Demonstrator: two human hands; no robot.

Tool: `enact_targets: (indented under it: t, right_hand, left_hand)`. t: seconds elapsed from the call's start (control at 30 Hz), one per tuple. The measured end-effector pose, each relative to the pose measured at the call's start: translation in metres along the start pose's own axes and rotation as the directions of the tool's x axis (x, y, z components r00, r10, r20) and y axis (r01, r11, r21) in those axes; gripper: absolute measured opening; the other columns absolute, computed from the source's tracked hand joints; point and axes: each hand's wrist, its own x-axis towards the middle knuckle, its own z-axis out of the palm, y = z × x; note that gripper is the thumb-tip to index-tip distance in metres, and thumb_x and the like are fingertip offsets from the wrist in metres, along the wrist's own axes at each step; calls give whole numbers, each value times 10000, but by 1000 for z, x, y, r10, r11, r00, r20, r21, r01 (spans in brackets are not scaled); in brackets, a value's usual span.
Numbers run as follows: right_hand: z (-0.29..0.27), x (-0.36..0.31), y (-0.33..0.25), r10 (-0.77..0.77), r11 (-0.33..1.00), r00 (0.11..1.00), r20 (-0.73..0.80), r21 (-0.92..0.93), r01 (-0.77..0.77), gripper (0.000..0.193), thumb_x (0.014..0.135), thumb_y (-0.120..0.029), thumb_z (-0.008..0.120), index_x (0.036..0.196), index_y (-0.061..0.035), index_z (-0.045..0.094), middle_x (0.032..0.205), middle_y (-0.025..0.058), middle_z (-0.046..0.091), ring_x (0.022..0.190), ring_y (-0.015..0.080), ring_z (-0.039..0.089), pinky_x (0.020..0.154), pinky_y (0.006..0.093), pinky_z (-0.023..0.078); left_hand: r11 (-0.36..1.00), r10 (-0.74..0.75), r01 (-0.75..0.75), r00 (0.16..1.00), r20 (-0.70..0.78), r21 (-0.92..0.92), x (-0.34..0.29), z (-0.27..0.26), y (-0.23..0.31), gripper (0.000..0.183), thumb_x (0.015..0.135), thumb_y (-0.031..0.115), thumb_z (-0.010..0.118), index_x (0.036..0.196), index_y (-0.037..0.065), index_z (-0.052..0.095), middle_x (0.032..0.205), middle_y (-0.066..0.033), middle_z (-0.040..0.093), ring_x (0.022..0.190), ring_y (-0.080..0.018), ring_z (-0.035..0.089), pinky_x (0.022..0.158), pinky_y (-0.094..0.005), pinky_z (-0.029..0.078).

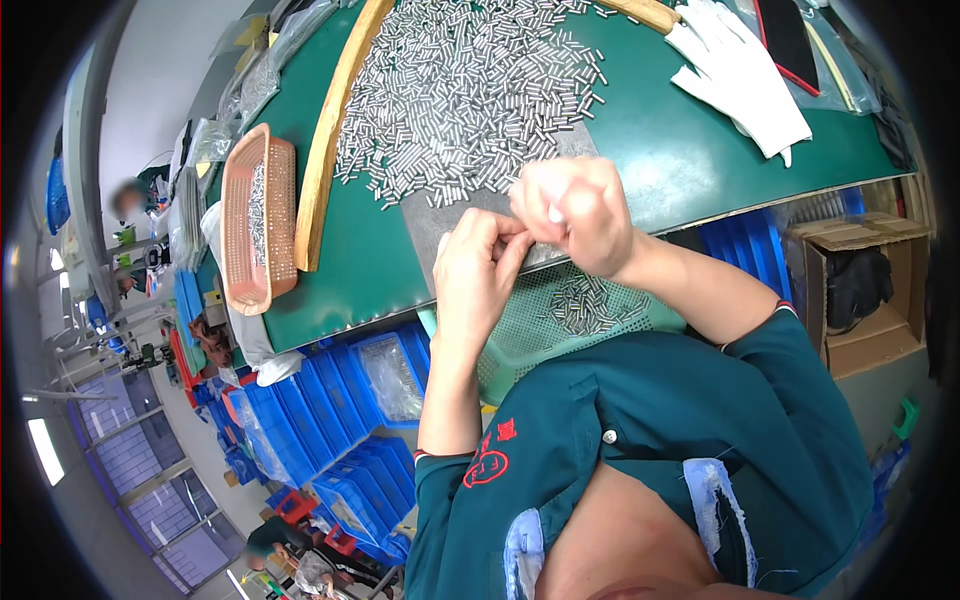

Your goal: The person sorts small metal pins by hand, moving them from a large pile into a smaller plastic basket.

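Observation:
A large heap of small silvery metal pins (470, 90) covers the middle of the green table (660, 150), its near part on a grey mat (435, 225). At the near edge of the heap, my left hand (472, 262) is closed in a pinch, thumb against fingers. Right beside it, my right hand (578, 212) is curled with its fingers closed, slightly blurred. Whatever sits between the fingers of either hand is hidden. Below both hands, under the table edge, a light green perforated basket (510, 355) holds a smaller pile of pins (590, 305).
A wooden strip (328, 150) borders the heap on the left, with a pink basket (280, 225) of pins beyond it. White gloves (740, 75) lie at the far right. Blue bins (320, 400) stand below left, and an open cardboard box (870, 240) at right. People are in the background.

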Motion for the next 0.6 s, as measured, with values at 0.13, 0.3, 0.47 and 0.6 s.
enact_targets:
  t: [0.13, 0.3, 0.47, 0.6]
  right_hand:
    - [-8, 2, 1, 67, 964, 991, -111, 264, -36, 286, 831, -161, 360, 568, -48, 355, 511, 4, 363, 428, 54, 296, 381, 206, 246]
    - [-2, 5, -6, 69, 983, 971, -230, 180, -27, 339, 855, -217, 295, 545, -79, 304, 435, -2, 295, 352, 57, 222, 322, 210, 208]
    - [-7, 2, -3, 69, 970, 985, -161, 243, -29, 306, 837, -193, 328, 569, -47, 336, 462, 7, 328, 377, 54, 260, 345, 203, 228]
    - [-8, 0, -2, 77, 967, 987, -139, 252, -40, 307, 830, -186, 327, 555, -49, 335, 455, 11, 331, 373, 56, 260, 345, 204, 230]
  left_hand:
    - [996, -85, 87, 995, 51, -31, -1, -3, 8, 122, 713, 94, 648, 810, 81, 575, 708, -29, 513, 569, -165, 515, 594, -297, 383]
    - [999, 25, -29, 995, 99, 38, 2, -5, 9, 100, 740, 74, 603, 836, 91, 578, 769, -35, 523, 606, -166, 541, 637, -307, 404]
    - [988, 144, -148, 985, 94, 36, 0, -7, 4, 97, 736, 79, 603, 826, 92, 571, 772, -31, 528, 665, -172, 547, 619, -306, 395]
    - [989, -113, 115, 993, -33, 89, -7, -4, 12, 121, 711, 127, 641, 799, 88, 566, 745, -29, 528, 673, -181, 538, 597, -297, 358]
